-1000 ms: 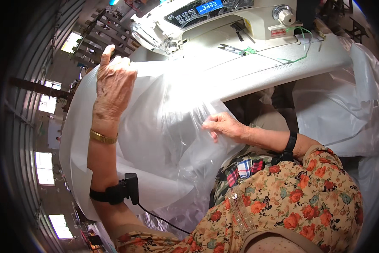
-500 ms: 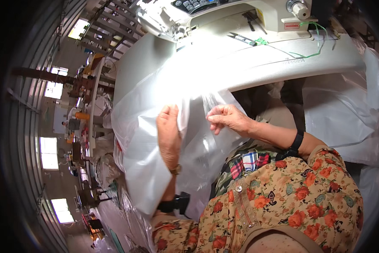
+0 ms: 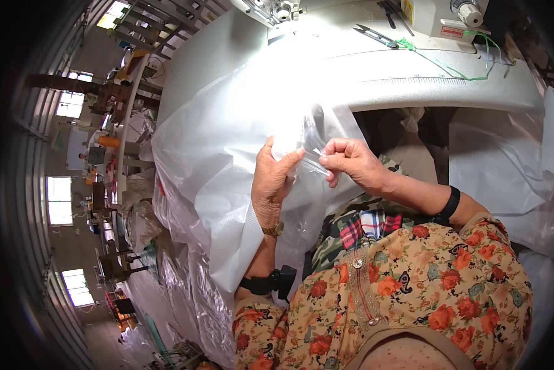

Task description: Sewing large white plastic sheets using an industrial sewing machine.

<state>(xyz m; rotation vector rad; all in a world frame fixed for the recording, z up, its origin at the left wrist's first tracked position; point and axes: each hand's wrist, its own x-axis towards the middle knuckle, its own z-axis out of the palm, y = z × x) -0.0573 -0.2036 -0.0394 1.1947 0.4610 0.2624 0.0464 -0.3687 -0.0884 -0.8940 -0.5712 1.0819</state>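
A translucent white plastic sheet (image 3: 197, 160) drapes over the table's near edge and down across my lap. My left hand (image 3: 272, 179) is closed on a fold of it, the thumb on top pointing right. Just to the right, my right hand (image 3: 357, 165) pinches a small, thin end of the plastic between thumb and forefinger. Clear creased film runs between the two hands. Glare washes out the sheet near the needle end of the sewing machine (image 3: 434, 21), and the fingers under my left hand's fold are hidden.
Thread snips (image 3: 376, 37) and green thread (image 3: 406, 44) lie on the pale machine table (image 3: 437, 92). More white plastic (image 3: 505, 172) hangs at the right. Crumpled clear plastic (image 3: 187, 296) covers the floor at the left, with other work tables beyond.
My left hand has moved right toward my right hand and its thumb now reaches across. The right hand has shifted slightly right. The view has tilted down, so less of the machine shows.
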